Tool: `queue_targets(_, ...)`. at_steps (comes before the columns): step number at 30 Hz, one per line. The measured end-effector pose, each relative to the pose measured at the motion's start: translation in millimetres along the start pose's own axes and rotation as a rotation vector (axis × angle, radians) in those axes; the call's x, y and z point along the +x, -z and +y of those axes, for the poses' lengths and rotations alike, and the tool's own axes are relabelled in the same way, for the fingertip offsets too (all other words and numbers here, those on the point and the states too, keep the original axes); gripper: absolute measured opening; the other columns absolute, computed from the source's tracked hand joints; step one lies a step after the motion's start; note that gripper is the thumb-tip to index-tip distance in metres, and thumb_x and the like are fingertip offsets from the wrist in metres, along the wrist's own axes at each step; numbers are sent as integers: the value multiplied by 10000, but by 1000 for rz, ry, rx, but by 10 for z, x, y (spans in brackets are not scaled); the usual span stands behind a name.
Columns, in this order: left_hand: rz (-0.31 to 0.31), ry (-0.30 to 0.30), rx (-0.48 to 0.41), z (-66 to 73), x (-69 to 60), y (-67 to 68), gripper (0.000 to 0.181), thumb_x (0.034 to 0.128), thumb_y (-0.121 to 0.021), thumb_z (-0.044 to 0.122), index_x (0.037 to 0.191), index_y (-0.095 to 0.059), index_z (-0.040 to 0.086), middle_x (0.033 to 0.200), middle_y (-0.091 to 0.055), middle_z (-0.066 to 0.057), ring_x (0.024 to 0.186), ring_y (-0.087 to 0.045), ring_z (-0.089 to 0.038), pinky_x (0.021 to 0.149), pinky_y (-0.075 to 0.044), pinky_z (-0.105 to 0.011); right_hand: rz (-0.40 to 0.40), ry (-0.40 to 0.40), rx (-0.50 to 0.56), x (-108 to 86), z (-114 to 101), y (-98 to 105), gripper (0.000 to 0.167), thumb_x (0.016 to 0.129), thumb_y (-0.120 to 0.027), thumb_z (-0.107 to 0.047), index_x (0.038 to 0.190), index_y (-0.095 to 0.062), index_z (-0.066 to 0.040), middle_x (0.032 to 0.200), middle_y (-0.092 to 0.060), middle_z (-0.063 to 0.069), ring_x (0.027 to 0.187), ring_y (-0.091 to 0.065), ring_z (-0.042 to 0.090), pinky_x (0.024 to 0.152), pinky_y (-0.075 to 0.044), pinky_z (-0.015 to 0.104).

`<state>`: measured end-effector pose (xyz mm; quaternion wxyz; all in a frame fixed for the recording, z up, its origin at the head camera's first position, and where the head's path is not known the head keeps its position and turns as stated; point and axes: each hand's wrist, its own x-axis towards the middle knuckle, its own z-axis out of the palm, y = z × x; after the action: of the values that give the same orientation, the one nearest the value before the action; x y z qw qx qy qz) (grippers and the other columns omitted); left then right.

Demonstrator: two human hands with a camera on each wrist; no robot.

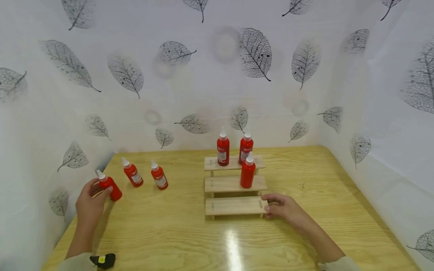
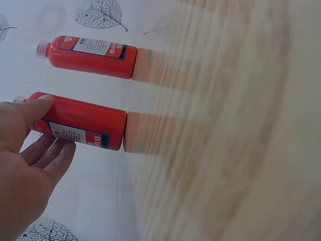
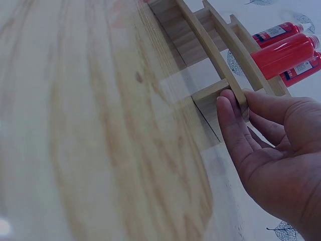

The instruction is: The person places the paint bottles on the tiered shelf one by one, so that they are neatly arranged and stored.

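At the table's left, my left hand (image 1: 90, 201) grips a red bottle (image 1: 114, 191) with a white pointed cap. In the left wrist view the thumb lies on one side of that bottle (image 2: 95, 120) and the fingers on the other; its base meets the tabletop. My right hand (image 1: 288, 211) pinches the right end of the lowest step of a three-step wooden rack (image 1: 234, 206). The right wrist view shows thumb and fingers on either side of the step's edge. Two red bottles, one being the left one (image 1: 223, 152), stand on the top step; another (image 1: 248, 175) stands on the middle step.
Two more red bottles stand on the wooden table (image 1: 176, 241), one (image 1: 133, 174) just right of my left hand and the other (image 1: 159, 177) farther right. A white leaf-patterned cloth (image 1: 203, 82) hangs behind the table and along both sides.
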<state>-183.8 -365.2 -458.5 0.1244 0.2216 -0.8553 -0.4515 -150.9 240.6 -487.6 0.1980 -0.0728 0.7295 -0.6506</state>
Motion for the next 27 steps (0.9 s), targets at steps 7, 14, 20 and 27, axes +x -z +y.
queue_targets(7, -25, -16, 28, 32, -126, 40, 706, 998, -612, 400, 1592, -300, 183, 1548, -446, -175, 1321, -500, -344, 901, -553, -160, 10, -4, 2, -2, 8, -7, 563, 961, -688, -162, 1407, -469, 102, 1341, -519, 275, 962, -704, 287, 871, -614, 363)
queue_targets(14, -55, -116, -67, 195, -391, -12, 673, 969, -670, 377, 1546, -396, 166, 1391, -546, -90, 1023, -540, 73, 758, -481, -7, 7, -3, -6, -1, 10, 4, 569, 961, -689, -173, 1409, -469, 99, 1355, -517, 278, 967, -700, 292, 872, -613, 360)
queue_targets(20, -111, -175, -112, 458, -575, -142, 668, 965, -675, 381, 1536, -409, 159, 1359, -554, -63, 1017, -532, 105, 786, -490, -24, 7, -9, -9, -5, 5, 3, 560, 961, -688, -168, 1407, -473, 94, 1351, -525, 266, 964, -702, 290, 871, -614, 361)
queue_targets(27, -198, -269, -96, 757, -749, -346, 652, 971, -662, 411, 1525, -417, 170, 1427, -550, -109, 1226, -544, -223, 817, -459, -20, 11, -12, -12, -1, -14, -3, 552, 962, -684, -159, 1407, -475, 92, 1334, -531, 266, 960, -701, 282, 868, -615, 361)
